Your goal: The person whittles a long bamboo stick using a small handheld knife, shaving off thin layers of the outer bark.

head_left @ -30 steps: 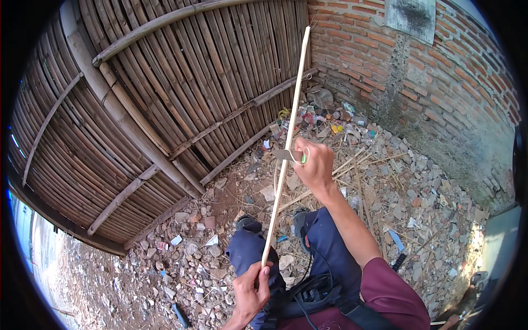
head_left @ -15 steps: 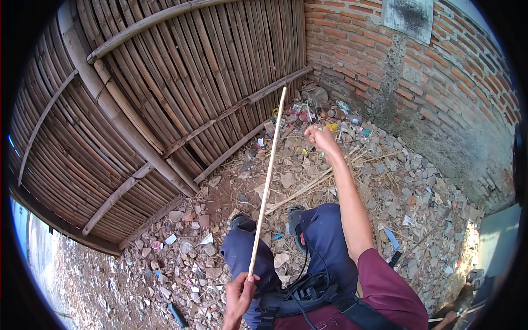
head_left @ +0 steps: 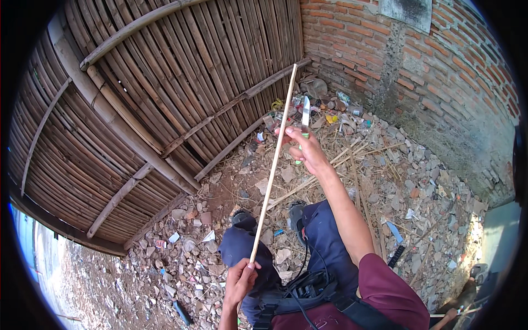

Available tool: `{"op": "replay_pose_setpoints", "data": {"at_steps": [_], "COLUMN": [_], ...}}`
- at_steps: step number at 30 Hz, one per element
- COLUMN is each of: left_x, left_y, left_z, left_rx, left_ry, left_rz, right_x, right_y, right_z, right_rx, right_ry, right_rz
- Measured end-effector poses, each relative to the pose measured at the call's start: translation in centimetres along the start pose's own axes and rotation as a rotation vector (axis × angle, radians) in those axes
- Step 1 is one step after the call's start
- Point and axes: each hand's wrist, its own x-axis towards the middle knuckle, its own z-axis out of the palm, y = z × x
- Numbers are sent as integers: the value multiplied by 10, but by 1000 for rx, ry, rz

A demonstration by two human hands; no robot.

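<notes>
A long pale strip of split bamboo slants up and away across the middle of the view. My left hand is closed round its lower end, near my left knee. Higher up, my right hand grips a knife with a green handle, mostly hidden by the fingers. The knife's bright blade points away from me, just right of the strip. My right thumb and forefinger reach the strip's side and seem to touch it.
A bamboo-slat wall rises on the left and meets a brick wall. Stones and litter cover the ground, with loose bamboo strips near my right knee. A black handle-like thing lies at the right.
My right hand has come left to the strip, and the knife blade now shows plainly. The strip's far end has swung slightly right and away; my left hand still holds its lower end.
</notes>
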Motion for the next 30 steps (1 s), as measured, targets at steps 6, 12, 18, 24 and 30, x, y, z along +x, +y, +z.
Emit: {"op": "replay_pose_setpoints", "data": {"at_steps": [6, 12, 18, 24, 30], "left_x": [5, -1, 15, 90, 155], "left_y": [14, 58, 96, 126, 140], "left_z": [-10, -6, 9, 36, 33], "left_rx": [273, 642, 757, 502, 407], "left_ry": [-67, -88, 89, -63, -260], "left_rz": [31, 45, 332, 372, 272], "right_x": [-3, -5, -3, -3, 3], "right_y": [1, 5, 7, 6, 0], "right_z": [-7, -13, -14, -9, -17], "right_rx": [79, 166, 206, 188, -22], "right_ry": [-48, -42, -73, -44, 77], "right_rz": [-33, -46, -82, -76, -130]}}
